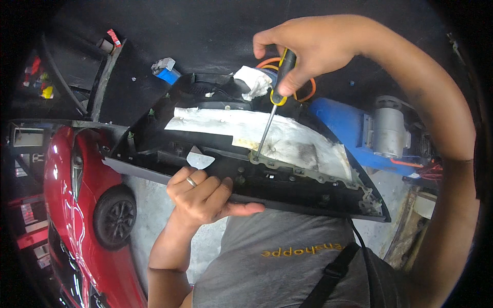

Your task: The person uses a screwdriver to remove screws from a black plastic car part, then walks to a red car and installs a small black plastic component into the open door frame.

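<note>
Right hand (326,49): fingers clamped on yellow-and-black-handled screwdriver (267,128), tip at left end of lumpy grey-green strip (300,171) edging white sheet (287,134). Black plastic panel (303,197) beneath, before the torso. Left hand (201,197): fingers curled at panel's near edge; clamped on panel or flat pale-grey piece (199,158), cannot tell. Probable step: prying strip. Next move calls for steady panel, shallow tip.

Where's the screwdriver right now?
In the head view, just right of centre, the screwdriver is in the right hand, slanting down over the white sheet, its tip near that sheet's lower edge on the black panel.
</note>
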Demonstrator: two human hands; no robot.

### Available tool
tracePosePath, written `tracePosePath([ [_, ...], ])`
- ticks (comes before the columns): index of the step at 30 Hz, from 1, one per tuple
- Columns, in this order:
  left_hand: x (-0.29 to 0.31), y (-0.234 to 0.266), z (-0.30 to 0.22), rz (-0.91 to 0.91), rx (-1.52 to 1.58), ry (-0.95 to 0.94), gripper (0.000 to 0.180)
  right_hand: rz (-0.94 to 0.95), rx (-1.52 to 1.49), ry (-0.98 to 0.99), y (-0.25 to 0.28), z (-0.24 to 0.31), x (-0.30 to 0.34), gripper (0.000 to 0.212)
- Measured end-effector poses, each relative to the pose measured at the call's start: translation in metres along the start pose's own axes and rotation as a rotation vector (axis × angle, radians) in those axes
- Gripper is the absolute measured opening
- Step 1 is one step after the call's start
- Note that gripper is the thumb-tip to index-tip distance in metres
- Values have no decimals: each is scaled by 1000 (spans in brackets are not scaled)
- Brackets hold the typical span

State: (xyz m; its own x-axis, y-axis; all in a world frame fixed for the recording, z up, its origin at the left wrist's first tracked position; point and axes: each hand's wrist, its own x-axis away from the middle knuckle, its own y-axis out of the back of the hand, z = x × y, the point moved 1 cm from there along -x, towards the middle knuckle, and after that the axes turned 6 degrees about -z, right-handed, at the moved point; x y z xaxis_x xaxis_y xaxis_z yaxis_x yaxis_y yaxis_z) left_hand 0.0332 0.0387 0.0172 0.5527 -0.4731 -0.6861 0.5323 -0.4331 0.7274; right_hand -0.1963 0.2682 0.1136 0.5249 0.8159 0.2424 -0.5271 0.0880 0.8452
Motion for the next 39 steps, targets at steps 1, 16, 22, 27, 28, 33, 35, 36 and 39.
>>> tracePosePath([
  [1, 1, 1, 0, 7, -3, 0, 66, 7, -62, 71, 2, 2, 5, 29],
  [16, 0, 1, -2, 20, -15, 0, 66, -60, -3, 11, -7, -6, -2, 33],
  [22, -2, 1, -2, 32, -9, -10, 66, -181, 36, 405, -8, -25, 0, 33],
  [27, -3, 4, -3, 44, -23, -7, 65, 50, 172, -83, -6, -6, -6, 30],
  [28, -2, 3, -3, 42, -20, -7, 65, 10, 96, 53, -10, -12, -2, 31],
  [33, 1, 1, -2, 34, -3, -23, 65, -171, -54, 455, -11, -26, 10, 32],
  [35, 5, 1, -2, 29, -24, -23, 66, -102, -84, 342, 6, 0, 22, 24],
  [36, 6, 1, -3, 24, -35, -23, 66, -55, -97, 277, 13, 11, 20, 23],
  [39, 7, 1, -3, 13, -38, -19, 66, 15, -101, 244, 27, 30, 21, 21],
])
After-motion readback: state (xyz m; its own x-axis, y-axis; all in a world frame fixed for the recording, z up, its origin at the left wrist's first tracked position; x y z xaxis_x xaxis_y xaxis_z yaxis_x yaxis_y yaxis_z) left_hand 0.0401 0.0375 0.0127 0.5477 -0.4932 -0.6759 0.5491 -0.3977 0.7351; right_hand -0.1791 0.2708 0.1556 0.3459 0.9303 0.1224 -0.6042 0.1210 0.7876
